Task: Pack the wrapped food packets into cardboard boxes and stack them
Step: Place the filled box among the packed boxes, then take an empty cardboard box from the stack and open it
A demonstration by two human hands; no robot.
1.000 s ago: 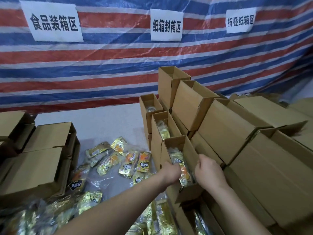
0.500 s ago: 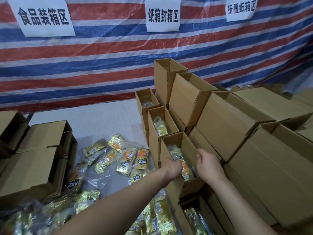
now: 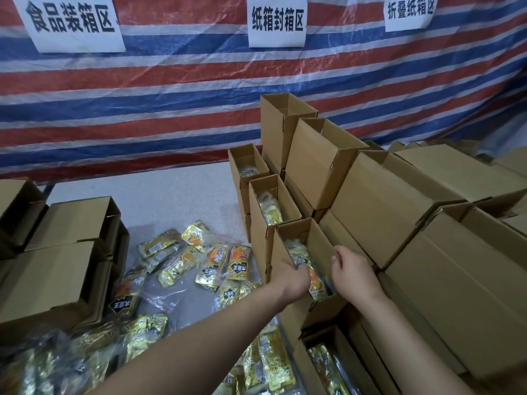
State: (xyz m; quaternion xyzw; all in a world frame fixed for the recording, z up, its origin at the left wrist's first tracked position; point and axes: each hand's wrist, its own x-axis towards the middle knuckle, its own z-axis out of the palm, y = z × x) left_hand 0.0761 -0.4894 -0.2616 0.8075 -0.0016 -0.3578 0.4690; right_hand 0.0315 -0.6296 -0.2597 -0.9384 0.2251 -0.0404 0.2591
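I am looking down over both forearms, reaching forward to one open cardboard box at the near end of a row. The left hand is curling its fingers over the box's left wall, the tips dipping inside onto a wrapped food packet; whether it is pinching the packet I cannot tell. The right hand is gripping the box's right wall, fingers hooked over the rim. Nearest me, another open box is holding gold packets. Beyond the gripped box I am counting two more open boxes in line, each showing packets inside. Loose packets, well over a dozen, are lying scattered on the tabletop to the left. Closed boxes are piling up on the right, and a stack on the left. Three paper signs are hanging on the striped tarp behind
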